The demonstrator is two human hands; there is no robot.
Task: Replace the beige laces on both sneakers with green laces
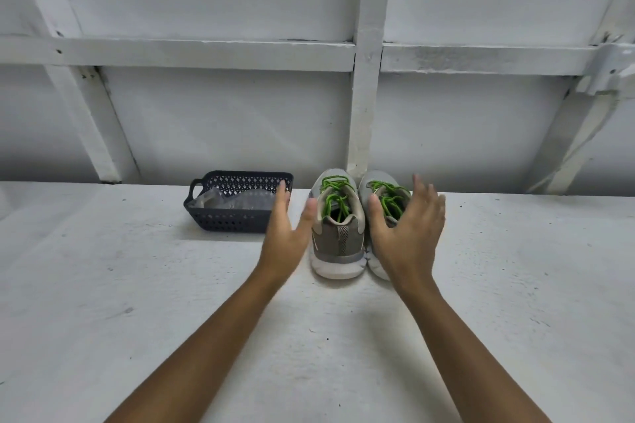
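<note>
- Head view: 2 sneakers (338, 244) stand side by side at the back of the white surface (137, 285), both threaded with green laces (335, 197).
- The left hand (285, 237) and the right hand (410, 233) flank them, fingers straight, holding nothing.
- A dark basket (233, 220) sits just left.

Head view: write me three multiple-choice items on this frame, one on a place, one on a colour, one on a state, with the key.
1. Where is the basket relative to the sneakers?
A) to their left B) to their right C) on top of them
2. The laces in both sneakers are:
A) beige B) green C) black
3. The left hand and right hand are:
A) gripping a lace B) lifting the basket C) open, gripping nothing
Key: 1 A, the basket sits left of the pair; 2 B, green shows in both; 3 C, both hands are spread, nothing held.
</note>
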